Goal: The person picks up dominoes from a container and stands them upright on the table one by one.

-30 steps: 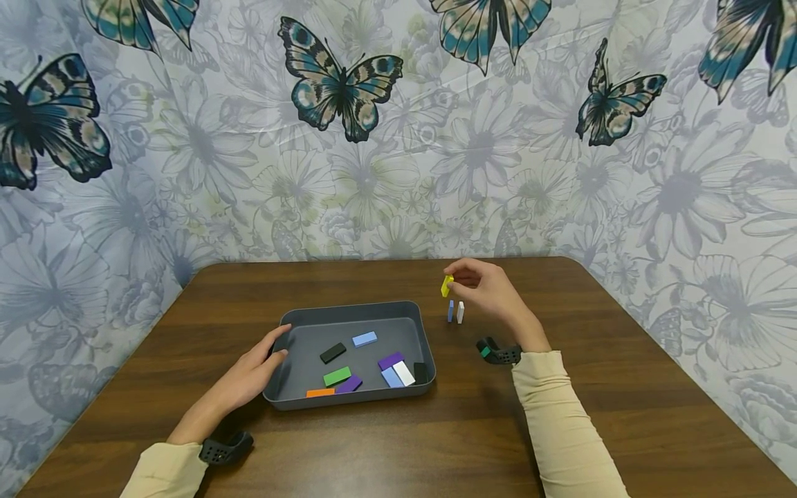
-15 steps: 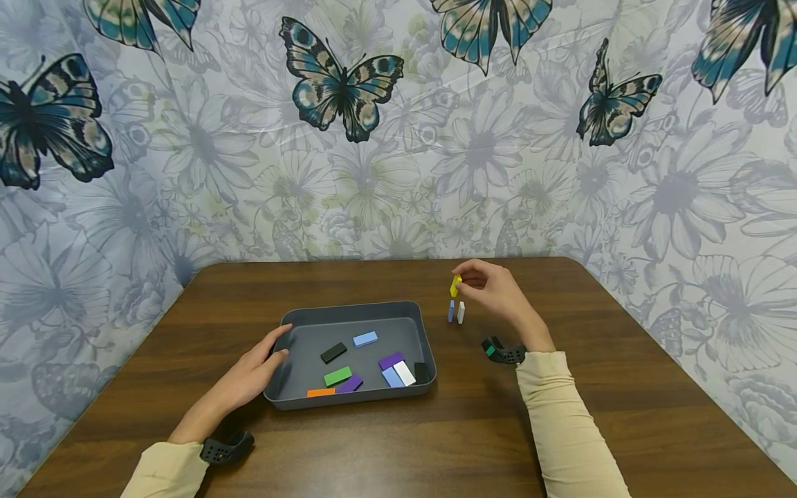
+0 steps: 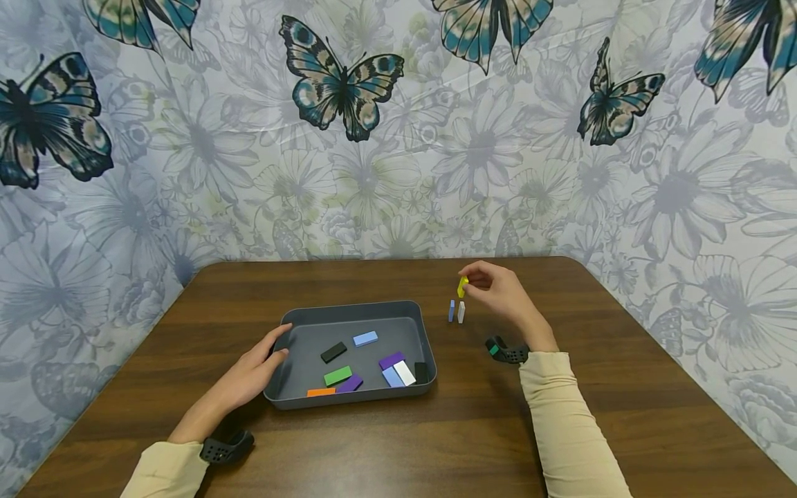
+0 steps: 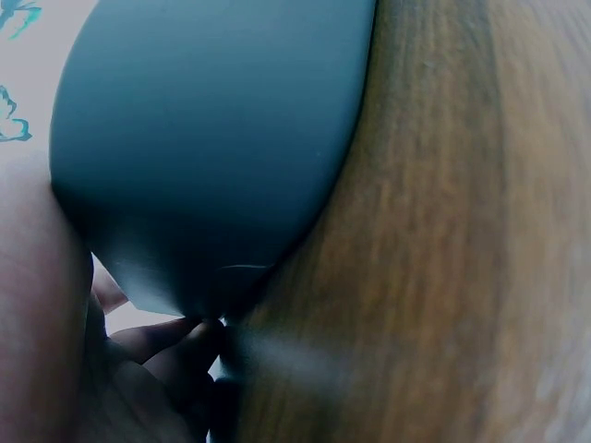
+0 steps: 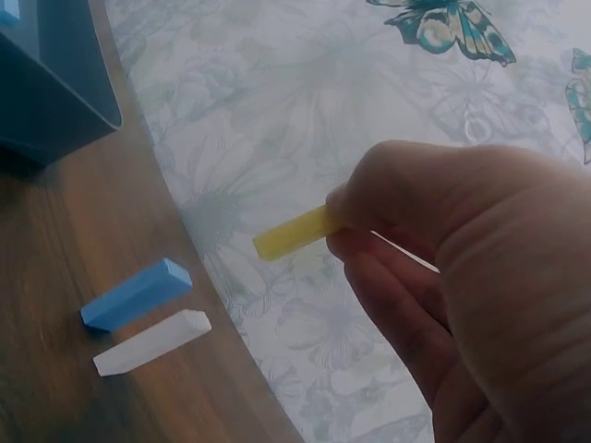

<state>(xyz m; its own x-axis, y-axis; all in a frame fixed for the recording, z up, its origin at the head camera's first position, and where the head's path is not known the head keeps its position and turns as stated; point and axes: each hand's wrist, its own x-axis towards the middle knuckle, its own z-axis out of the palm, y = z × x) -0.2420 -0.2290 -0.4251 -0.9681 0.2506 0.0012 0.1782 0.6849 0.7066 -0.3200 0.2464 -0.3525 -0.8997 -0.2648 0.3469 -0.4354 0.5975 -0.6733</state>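
Observation:
My right hand (image 3: 501,294) pinches a yellow domino (image 5: 288,234) between thumb and fingertips, raised above two dominoes standing on end. One of these is blue (image 5: 138,297); the other, white (image 5: 152,343), stands close beside it with a narrow gap. In the head view the yellow piece appears just above and behind the white one. At the left, my left hand (image 3: 249,373) grips the near left side of a grey tray (image 3: 367,360), its thumb and index finger at the rim. The other left fingers are mostly hidden in the head view.
Inside the tray lie several loose dominoes, among them a green one (image 3: 337,375), an orange one (image 3: 320,392) and a black one (image 3: 333,352). The brown wooden table (image 3: 498,429) ends at a butterfly-patterned backdrop (image 3: 398,173) behind the standing pieces.
My right hand has moved slightly right with the yellow domino, from left of the blue standing piece to over the white one. The left hand and tray have stayed in place.

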